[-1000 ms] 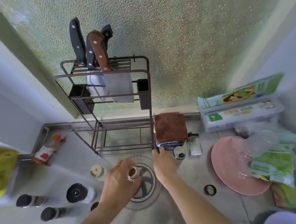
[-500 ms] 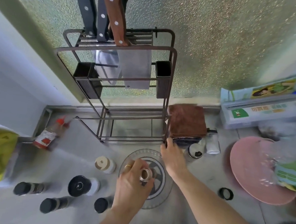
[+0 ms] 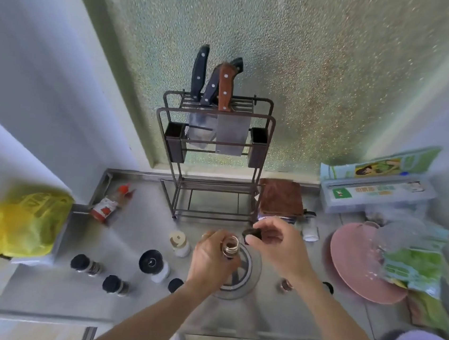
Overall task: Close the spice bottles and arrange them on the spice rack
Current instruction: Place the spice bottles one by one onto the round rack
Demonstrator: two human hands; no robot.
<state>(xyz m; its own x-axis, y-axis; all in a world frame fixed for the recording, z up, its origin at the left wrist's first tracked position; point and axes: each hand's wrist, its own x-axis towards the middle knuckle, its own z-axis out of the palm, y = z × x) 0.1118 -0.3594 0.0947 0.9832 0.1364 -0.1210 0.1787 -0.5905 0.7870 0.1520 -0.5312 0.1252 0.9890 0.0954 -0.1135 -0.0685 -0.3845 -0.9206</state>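
Your left hand [image 3: 212,262] grips the open spice bottle [image 3: 229,249] upright, in front of the rack [image 3: 210,157]; your right hand [image 3: 274,240] pinches a black cap [image 3: 250,232] just beside the bottle's mouth, not on it; four capped bottles [image 3: 115,285] stand left of the rack's front.

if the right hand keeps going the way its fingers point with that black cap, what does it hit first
Most likely the open spice bottle held in the left hand. The right hand pinches the black cap, fingers pointing left toward the bottle's mouth; depth is uncertain.
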